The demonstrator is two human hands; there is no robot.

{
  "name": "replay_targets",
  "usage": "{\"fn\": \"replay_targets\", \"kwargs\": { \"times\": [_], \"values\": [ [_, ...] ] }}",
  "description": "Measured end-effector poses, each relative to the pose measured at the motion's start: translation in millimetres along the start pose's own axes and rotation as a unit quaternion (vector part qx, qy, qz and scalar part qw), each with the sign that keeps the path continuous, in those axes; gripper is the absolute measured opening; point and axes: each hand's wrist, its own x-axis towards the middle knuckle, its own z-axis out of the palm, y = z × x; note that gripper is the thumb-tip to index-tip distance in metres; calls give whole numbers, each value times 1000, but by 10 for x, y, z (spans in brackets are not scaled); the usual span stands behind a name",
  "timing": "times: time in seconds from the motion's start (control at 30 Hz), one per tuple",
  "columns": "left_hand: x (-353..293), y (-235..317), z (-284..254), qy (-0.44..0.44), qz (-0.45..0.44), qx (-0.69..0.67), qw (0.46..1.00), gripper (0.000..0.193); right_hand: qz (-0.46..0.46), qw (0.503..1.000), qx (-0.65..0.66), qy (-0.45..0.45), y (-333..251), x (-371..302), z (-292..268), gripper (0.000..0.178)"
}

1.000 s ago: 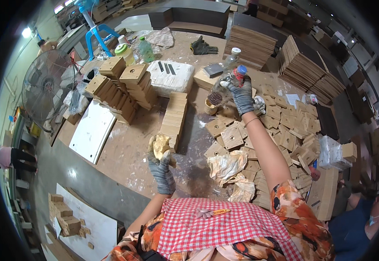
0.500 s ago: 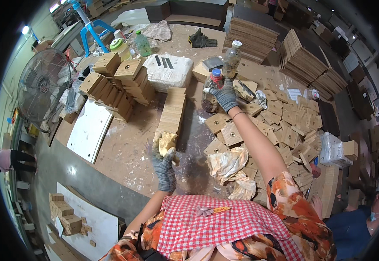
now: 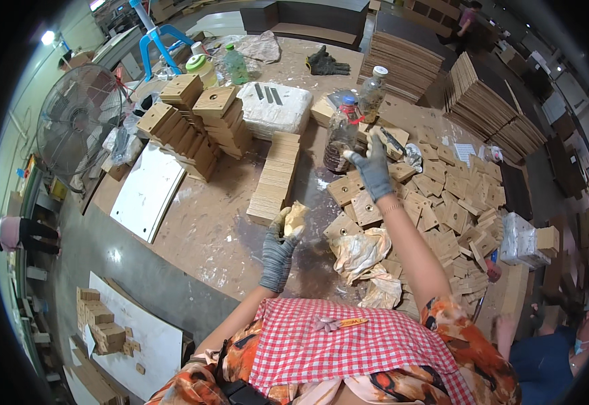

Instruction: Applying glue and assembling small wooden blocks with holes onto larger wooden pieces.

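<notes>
toward the near edge of the table [image 3: 207,233], a yellowish wad [image 3: 296,219] is pinched in the left hand [image 3: 279,244]; left of the nearer right hand [image 3: 375,174], its fingers spread, a blue-capped bottle [image 3: 341,132] is seen upright.

And there it is, short dark lettering on the yellow tag [image 3: 353,322] across the checked apron [image 3: 369,358]! Over on the table [image 3: 203,236], a white sheet [image 3: 465,152] bears marks too small to read.
</notes>
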Motion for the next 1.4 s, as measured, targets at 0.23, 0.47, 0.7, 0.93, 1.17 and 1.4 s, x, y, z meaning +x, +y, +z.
{"fn": "replay_targets", "kwargs": {
  "times": [0.23,0.47,0.7,0.93,1.17,1.4],
  "values": [
    [-50,-83,173,-5,44,64,997,70,236,887,325,-227,-786,-1685,79,61],
    [-218,4,305,-135,124,323,928,84,260,844,452,-130,-569,-2103,-12,38],
    [-300,-10,94,-165,123,227,952,56,340,741,579,-37,-407,-2357,-166,58],
    [337,-211,-850,15,297,716,631,63,269,720,639,-43,-434,-2716,-447,66],
    [325,-463,-1110,6,357,682,638,65,280,693,664,-17,-463,-3024,-493,62],
    [225,-410,-1249,38,327,645,690,39,290,661,692,8,-364,-3124,-661,62]
  ]
}}
